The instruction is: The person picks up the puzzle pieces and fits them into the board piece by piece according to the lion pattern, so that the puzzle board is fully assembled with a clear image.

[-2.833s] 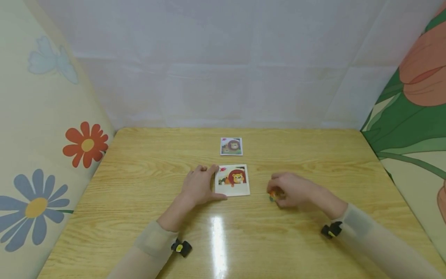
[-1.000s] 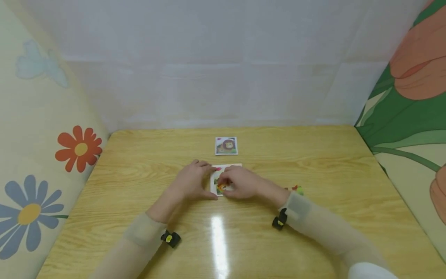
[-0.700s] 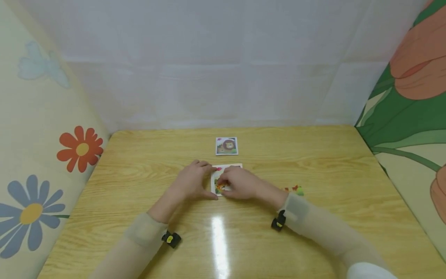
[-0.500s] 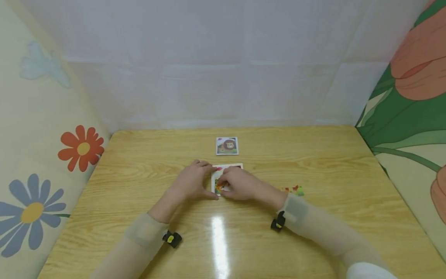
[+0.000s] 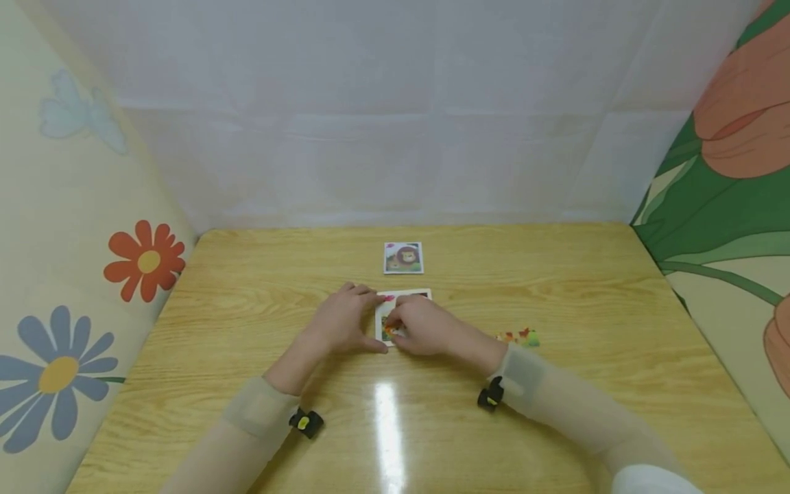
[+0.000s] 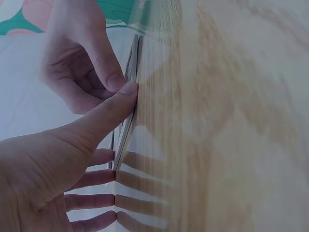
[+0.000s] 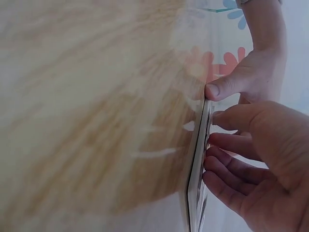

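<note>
In the head view, a small white-bordered jigsaw board (image 5: 402, 296) with a partial lion picture lies mid-table. My left hand (image 5: 338, 321) spans its left side, thumb at the near edge and index finger by the upper left corner. Those fingers look fairly straight in the left wrist view. Over the board, my right hand (image 5: 426, 326) pinches an orange-and-green puzzle piece (image 5: 390, 331) at the lower left of the picture. Thumb and fingertips (image 7: 219, 118) meet the board's face in the right wrist view. The right hand hides much of the board.
A square lion picture card (image 5: 404, 259) lies behind the board. Several loose puzzle pieces (image 5: 527, 336) sit to the right, partly behind my right forearm. A white cloth wall (image 5: 395, 137) backs the wooden table (image 5: 278, 247), with flowered panels on both sides.
My right hand has moved left from the loose pieces to the board, bringing the puzzle piece. Over the last second only slight finger shifts show. My left hand has stayed by the board.
</note>
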Demonstrator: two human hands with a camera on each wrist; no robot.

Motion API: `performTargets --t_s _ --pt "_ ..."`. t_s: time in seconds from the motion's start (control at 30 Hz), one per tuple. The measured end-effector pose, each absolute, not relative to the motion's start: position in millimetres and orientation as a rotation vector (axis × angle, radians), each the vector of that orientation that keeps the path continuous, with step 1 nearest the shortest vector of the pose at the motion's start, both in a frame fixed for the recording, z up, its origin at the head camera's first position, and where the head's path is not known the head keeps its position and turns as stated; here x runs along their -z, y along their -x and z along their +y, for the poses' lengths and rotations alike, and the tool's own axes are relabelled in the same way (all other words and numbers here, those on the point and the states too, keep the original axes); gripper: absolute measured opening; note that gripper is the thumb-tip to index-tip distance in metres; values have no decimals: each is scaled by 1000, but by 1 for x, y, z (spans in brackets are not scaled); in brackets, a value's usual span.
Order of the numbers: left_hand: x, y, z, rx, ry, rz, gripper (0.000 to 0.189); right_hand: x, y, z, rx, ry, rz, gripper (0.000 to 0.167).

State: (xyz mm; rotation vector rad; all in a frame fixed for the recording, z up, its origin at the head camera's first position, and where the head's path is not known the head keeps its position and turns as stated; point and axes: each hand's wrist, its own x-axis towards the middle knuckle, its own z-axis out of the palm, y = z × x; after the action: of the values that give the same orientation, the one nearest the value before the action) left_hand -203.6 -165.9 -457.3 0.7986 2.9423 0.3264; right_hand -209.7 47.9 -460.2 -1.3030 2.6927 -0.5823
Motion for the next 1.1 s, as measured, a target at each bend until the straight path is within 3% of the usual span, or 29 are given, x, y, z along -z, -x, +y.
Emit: performTargets --t_s 0.8,1.1 --pt "457 203 -167 -329 -815 2936 95 448 211 34 585 1054 2669 10" --pt "459 208 -166 -397 -753 2919 68 453 217 57 602 1245 2554 27"
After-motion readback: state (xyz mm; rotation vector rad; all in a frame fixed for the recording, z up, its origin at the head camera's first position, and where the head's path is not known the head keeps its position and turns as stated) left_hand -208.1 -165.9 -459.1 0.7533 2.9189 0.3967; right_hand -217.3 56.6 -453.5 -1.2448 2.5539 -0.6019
